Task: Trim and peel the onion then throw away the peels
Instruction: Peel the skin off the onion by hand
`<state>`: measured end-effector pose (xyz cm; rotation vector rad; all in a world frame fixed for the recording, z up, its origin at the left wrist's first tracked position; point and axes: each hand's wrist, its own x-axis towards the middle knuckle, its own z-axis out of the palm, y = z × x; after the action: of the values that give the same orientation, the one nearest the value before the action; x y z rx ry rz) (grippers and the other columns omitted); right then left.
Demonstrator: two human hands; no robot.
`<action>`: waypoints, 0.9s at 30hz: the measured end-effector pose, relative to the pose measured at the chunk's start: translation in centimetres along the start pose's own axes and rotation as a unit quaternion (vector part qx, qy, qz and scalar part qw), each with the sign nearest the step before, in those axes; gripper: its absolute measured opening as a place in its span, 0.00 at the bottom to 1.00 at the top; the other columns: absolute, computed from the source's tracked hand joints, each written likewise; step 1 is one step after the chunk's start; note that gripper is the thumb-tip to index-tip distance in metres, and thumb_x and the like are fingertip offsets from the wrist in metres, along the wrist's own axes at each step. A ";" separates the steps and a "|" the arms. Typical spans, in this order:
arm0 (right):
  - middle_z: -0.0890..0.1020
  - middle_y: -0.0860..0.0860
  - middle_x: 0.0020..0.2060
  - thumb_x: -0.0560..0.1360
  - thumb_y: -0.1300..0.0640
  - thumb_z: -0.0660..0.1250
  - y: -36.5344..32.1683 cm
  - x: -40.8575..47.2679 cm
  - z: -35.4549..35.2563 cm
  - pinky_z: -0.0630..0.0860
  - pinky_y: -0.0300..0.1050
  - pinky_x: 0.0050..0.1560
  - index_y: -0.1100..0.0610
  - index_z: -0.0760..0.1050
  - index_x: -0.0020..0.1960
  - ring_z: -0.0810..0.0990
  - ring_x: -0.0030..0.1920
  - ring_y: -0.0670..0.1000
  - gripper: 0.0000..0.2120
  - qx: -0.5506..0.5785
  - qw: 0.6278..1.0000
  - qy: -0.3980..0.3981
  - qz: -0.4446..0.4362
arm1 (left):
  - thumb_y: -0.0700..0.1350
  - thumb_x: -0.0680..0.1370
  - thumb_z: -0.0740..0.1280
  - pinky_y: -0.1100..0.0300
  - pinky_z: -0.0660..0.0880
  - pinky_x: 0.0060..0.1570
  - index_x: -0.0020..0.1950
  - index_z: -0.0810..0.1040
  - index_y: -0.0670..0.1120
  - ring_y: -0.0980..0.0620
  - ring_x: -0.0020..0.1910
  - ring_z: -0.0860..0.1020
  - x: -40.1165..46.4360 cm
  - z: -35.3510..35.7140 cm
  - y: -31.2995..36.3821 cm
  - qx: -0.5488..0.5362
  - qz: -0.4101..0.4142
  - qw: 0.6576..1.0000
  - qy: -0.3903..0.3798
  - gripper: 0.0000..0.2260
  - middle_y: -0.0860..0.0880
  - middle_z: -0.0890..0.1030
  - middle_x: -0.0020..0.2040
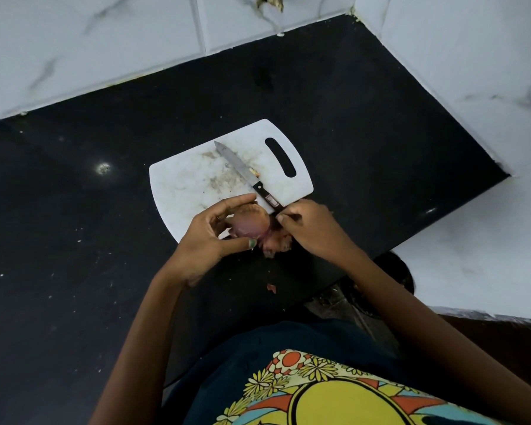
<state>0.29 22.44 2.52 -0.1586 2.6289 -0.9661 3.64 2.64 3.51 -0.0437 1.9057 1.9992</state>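
The left hand (210, 233) grips one red onion (248, 223) between curled fingers and thumb, just above the near edge of the white cutting board (184, 191). The right hand (307, 227) pinches loose peel (276, 243) hanging off the onion's right side. One knife (246, 176) lies diagonally on the board. One small peel scrap (271, 288) sits on the black countertop (74, 210).

A glossy black stone tabletop (74, 240) with pale flecks. White plastic cutting board (190, 191), matt and scuffed with stains. Knife (246, 174) with a dull metal blade and dark handle, possibly wood. Onion (249, 225) with smooth purple flesh. Shiny white marbled wall tiles (105, 41).
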 end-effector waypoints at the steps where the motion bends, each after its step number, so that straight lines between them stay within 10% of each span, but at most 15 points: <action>1: 0.80 0.56 0.40 0.78 0.55 0.62 -0.2 -0.1 -0.1 0.75 0.50 0.44 0.64 0.79 0.44 0.78 0.41 0.51 0.13 -0.019 1.000 0.007 -0.018 | 0.25 0.67 0.72 0.63 0.76 0.52 0.63 0.76 0.50 0.51 0.60 0.78 0.0 0.0 0.0 0.001 0.001 1.000 -0.002 0.30 0.49 0.80 0.60; 7: 0.82 0.56 0.51 0.78 0.52 0.63 -2.4 -0.2 -1.5 0.82 0.49 0.47 0.57 0.77 0.57 0.84 0.48 0.53 0.12 0.340 0.933 -0.111 0.049 | 0.24 0.68 0.70 0.58 0.77 0.55 0.66 0.74 0.51 0.49 0.61 0.77 0.3 -0.2 0.1 0.013 0.008 1.000 -0.010 0.33 0.49 0.80 0.61; 19: 0.80 0.63 0.50 0.76 0.66 0.64 -3.0 -0.1 -1.2 0.83 0.49 0.45 0.64 0.71 0.56 0.84 0.45 0.57 0.09 0.578 0.800 -0.107 0.122 | 0.35 0.66 0.76 0.56 0.77 0.55 0.64 0.76 0.46 0.51 0.54 0.80 1.0 -0.2 0.4 -0.012 0.012 1.000 0.006 0.27 0.49 0.82 0.56; 27: 0.82 0.55 0.48 0.72 0.63 0.71 -3.4 0.3 -1.8 0.82 0.46 0.47 0.61 0.76 0.52 0.83 0.45 0.51 0.10 0.376 0.924 -0.064 0.030 | 0.38 0.67 0.74 0.57 0.78 0.52 0.61 0.78 0.45 0.48 0.52 0.81 1.5 -1.0 0.5 0.015 0.019 1.000 0.006 0.22 0.46 0.83 0.54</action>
<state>-0.69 20.89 5.91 0.0477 1.9576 -1.7814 1.83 2.06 3.46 -0.0109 1.9565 1.9988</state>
